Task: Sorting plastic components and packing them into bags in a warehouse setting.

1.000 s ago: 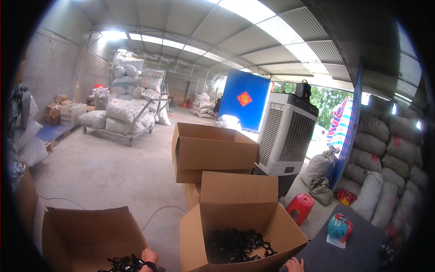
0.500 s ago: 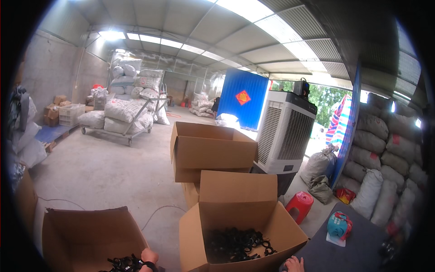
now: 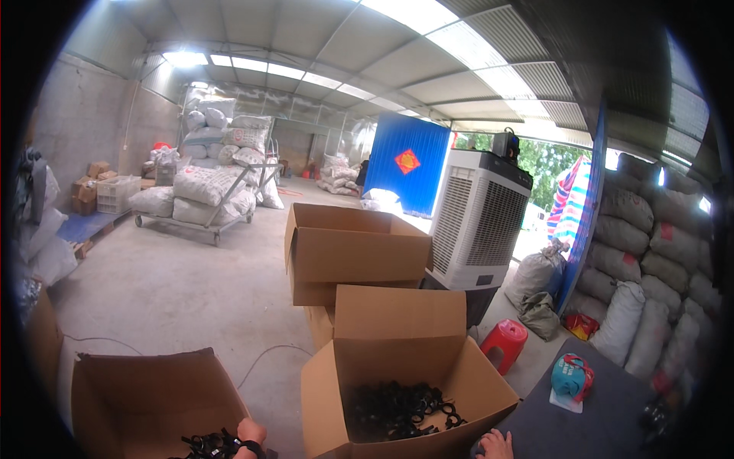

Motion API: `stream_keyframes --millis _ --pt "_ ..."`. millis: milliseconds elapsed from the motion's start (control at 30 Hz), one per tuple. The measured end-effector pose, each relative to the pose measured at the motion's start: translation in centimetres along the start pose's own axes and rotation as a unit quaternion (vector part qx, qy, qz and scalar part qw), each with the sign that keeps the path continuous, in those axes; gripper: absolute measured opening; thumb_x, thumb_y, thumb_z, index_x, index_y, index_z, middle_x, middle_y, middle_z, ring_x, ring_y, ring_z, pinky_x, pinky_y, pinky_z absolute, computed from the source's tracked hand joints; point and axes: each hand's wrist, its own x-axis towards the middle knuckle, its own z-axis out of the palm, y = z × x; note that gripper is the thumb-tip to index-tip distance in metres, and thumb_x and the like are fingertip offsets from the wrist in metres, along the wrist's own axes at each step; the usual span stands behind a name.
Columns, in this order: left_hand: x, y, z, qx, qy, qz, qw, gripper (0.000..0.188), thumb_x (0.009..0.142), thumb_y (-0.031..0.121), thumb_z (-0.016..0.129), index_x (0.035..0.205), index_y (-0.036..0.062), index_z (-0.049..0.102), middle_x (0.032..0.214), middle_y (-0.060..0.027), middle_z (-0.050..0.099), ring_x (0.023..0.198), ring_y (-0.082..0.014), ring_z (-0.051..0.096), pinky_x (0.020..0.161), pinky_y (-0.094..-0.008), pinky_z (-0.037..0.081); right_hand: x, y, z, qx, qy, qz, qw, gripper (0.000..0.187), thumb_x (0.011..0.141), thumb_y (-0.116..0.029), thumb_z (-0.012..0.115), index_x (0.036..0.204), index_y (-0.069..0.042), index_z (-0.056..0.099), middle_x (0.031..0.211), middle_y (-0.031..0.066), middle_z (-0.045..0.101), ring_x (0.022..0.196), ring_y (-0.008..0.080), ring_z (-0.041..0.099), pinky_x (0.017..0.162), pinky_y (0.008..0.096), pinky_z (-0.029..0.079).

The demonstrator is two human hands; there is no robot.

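Note:
My left hand (image 3: 251, 431), a dark band on its wrist, is at the right edge of an open cardboard box (image 3: 145, 379) at lower left. Its fingers look curled, and what they hold, if anything, is hidden. Black ring-shaped parts (image 3: 205, 445) lie in that box beside it. My right hand (image 3: 495, 444) lies at the near left edge of a dark grey table (image 3: 604, 417), fingers spread and nothing seen in them. Just left of it, a second open carton (image 3: 401, 315) contains a heap of black ring-shaped parts (image 3: 405, 407).
Behind stands another open carton (image 3: 359, 264), stacked on a box, next to a tall air cooler (image 3: 482, 218). A red stool (image 3: 505, 344) is beside the table, which bears a teal and red item (image 3: 572, 376). Sacks fill a cart (image 3: 206, 191) and the right wall (image 3: 619, 237).
The whole view has shifted very slightly. Both hands keep nearly the same places and poses.

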Motion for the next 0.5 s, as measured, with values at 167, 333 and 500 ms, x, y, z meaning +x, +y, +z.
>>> stream_keyframes --millis 167,333,500 --pt "-0.4 -1.1 -0.5 -0.006 0.010 -0.008 1.000 0.024 0.071 0.018 0.071 0.085 -0.0007 0.067 0.093 -0.0209 0.065 0.091 -0.0348 0.063 0.078 -0.0400 0.051 0.1 -0.1 0.3 -0.003 -0.011 -0.008 1.000 0.045 0.070 -0.020 0.066 0.111 -0.009 0.052 0.124 0.0081 0.049 0.128 0.0278 0.034 0.105 0.0584 0.022" --pt "0.3 -0.2 -0.2 -0.002 -0.004 0.010 1.000 0.018 0.070 0.012 0.068 0.083 -0.0009 0.067 0.092 -0.0210 0.065 0.091 -0.0350 0.063 0.077 -0.0408 0.051 -0.7 -0.6 -0.9 -0.014 -0.050 0.021 0.998 0.048 0.073 -0.019 0.062 0.118 -0.011 0.049 0.129 0.0088 0.046 0.129 0.0285 0.033 0.104 0.0579 0.023" --pt "1.1 9.6 10.1 0.020 -0.098 0.269 0.958 0.021 0.074 0.019 0.061 0.081 -0.0008 0.066 0.088 -0.0229 0.064 0.089 -0.0369 0.062 0.076 -0.0427 0.049 0.7 1.3 0.2 -0.029 -0.001 -0.055 0.998 0.041 0.069 -0.026 0.066 0.105 -0.008 0.058 0.120 0.0084 0.054 0.120 0.0271 0.043 0.095 0.0446 0.039"
